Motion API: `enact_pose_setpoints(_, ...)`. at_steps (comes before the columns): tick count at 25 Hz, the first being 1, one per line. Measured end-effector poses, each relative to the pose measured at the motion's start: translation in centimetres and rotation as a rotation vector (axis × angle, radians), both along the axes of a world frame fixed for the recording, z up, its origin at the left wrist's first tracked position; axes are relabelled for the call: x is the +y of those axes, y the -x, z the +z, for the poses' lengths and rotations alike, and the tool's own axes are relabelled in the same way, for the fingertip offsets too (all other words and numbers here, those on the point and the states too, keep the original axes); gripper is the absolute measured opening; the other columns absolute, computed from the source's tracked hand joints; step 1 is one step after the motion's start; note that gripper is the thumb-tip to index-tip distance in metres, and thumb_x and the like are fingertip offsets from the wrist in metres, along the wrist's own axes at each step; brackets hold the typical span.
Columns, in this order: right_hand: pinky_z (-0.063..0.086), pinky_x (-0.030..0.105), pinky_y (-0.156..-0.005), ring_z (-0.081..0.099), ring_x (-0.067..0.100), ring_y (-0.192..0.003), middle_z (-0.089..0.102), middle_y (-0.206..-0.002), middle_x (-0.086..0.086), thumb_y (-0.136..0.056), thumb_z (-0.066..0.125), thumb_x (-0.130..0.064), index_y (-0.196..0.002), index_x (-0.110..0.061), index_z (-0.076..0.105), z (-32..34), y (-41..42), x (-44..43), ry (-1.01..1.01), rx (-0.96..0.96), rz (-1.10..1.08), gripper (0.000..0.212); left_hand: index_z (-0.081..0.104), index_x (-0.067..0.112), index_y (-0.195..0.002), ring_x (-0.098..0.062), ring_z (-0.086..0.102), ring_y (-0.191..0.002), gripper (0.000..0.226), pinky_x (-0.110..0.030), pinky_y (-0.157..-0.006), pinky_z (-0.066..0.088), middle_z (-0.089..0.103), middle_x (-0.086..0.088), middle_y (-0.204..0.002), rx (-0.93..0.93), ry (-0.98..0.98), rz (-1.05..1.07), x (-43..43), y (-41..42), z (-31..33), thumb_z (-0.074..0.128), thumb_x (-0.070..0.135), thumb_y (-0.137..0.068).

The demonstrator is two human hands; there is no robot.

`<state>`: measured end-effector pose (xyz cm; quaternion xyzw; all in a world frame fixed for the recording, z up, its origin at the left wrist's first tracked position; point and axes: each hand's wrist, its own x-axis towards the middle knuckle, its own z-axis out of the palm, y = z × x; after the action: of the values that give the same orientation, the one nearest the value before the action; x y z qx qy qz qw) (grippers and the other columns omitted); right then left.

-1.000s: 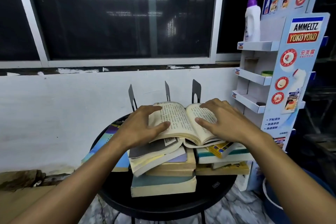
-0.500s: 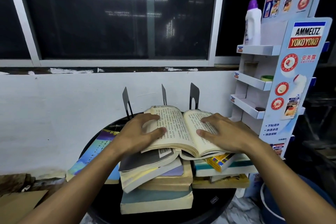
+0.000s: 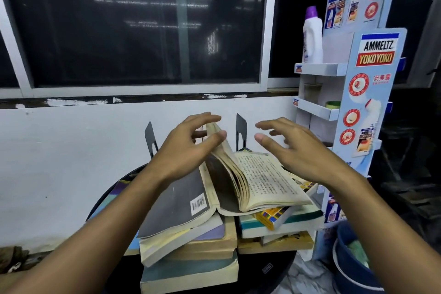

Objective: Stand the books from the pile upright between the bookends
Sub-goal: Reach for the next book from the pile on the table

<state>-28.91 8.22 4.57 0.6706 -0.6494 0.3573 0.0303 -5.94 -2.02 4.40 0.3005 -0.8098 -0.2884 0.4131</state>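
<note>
The open paperback lies atop the pile, in front of the bookends; the left hand pinches its raised left half; the right hand hovers spread, holding nothing; judged light, limp and floppy; close it, then grip near the spine.

Base of left bookend hidden behind left hand — right hand fingertips blurred. Print in open book too small to read. At 4 o'clock, blue bucket — cut by edge.
</note>
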Motion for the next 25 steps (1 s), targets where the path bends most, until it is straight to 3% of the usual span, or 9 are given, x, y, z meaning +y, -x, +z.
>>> enact_pose_setpoints(2, 0.048, 0.027, -0.094, 0.054, -0.002, -0.116, 0.054, -0.136, -0.019, -0.093, 0.04, -0.068, -0.136, -0.041, 0.054, 1.0, 0.2, 0.7, 0.026, -0.063, 0.026, 0.053, 0.054, 0.046, -0.138, 0.003, 0.056, -0.119, 0.045, -0.021, -0.094, 0.046, 0.041, 0.024, -0.151, 0.04, 0.028, -0.045, 0.7, 1.6, 0.3, 0.062, 0.049, -0.094)
enact_pose_setpoints(5, 0.042, 0.014, -0.082, 0.055, -0.006, -0.108, 0.057, -0.129, -0.019, -0.092, 0.037, -0.068, -0.137, -0.043, 0.053, 1.8, 1.1, 1.3, -0.006, -0.144, 0.065, 0.053, 0.052, 0.046, -0.139, 0.003, 0.057, -0.12, 0.047, -0.025, -0.097, 0.048, 0.045, 0.024, -0.148, 0.017, 0.028, -0.119, 0.9, 3.7, -0.5, 0.063, 0.052, -0.093)
enact_pose_setpoints(8, 0.048, 0.021, -0.082, 0.058, 0.003, -0.109, 0.056, -0.132, -0.012, -0.086, 0.04, -0.071, -0.14, -0.04, 0.051, 0.7, 2.8, 1.1, -0.103, -0.13, 0.027, 0.063, 0.052, 0.045, -0.14, -0.004, 0.055, -0.126, 0.051, -0.03, -0.103, 0.049, 0.045, 0.02, -0.15, -0.124, 0.026, -0.115, 0.0, 5.4, -1.9, 0.065, 0.055, -0.091)
enact_pose_setpoints(14, 0.052, 0.034, -0.093, 0.059, 0.009, -0.11, 0.055, -0.134, -0.006, -0.095, 0.057, -0.055, -0.136, -0.032, 0.057, -4.1, 6.1, -0.1, -0.308, -0.056, -0.079, 0.047, 0.056, 0.035, -0.138, -0.012, 0.048, -0.135, 0.054, -0.028, -0.11, 0.038, 0.05, 0.01, -0.149, -0.482, 0.117, -0.053, -2.3, 7.4, -3.6, 0.069, 0.052, -0.089)
enact_pose_setpoints(18, 0.042, 0.029, -0.101, 0.051, 0.012, -0.123, 0.05, -0.136, -0.005, -0.095, 0.06, -0.052, -0.137, -0.03, 0.056, -6.1, 6.5, -1.0, -0.364, -0.027, -0.064, 0.048, 0.056, 0.035, -0.14, -0.018, 0.045, -0.139, 0.06, -0.029, -0.108, 0.037, 0.05, 0.007, -0.151, -0.647, 0.124, -0.024, -3.7, 7.7, -4.2, 0.068, 0.058, -0.086)
enact_pose_setpoints(22, 0.036, 0.024, -0.094, 0.046, 0.009, -0.122, 0.048, -0.138, -0.007, -0.094, 0.057, -0.056, -0.137, -0.032, 0.055, -6.8, 6.8, -2.0, -0.361, 0.024, -0.063, 0.049, 0.048, 0.042, -0.144, -0.023, 0.039, -0.143, 0.072, -0.04, -0.116, 0.036, 0.046, 0.006, -0.155, -0.823, 0.073, -0.007, -5.0, 8.3, -4.7, 0.061, 0.074, -0.081)
enact_pose_setpoints(25, 0.031, 0.021, -0.093, 0.044, 0.01, -0.128, 0.047, -0.142, -0.009, -0.095, 0.056, -0.057, -0.139, -0.032, 0.054, -7.2, 6.8, -2.4, -0.335, 0.069, -0.071, 0.051, 0.039, 0.041, -0.15, -0.024, 0.04, -0.142, 0.081, -0.039, -0.115, 0.035, 0.044, 0.002, -0.156, -0.899, 0.015, -0.015, -5.6, 8.7, -4.3, 0.058, 0.079, -0.08)
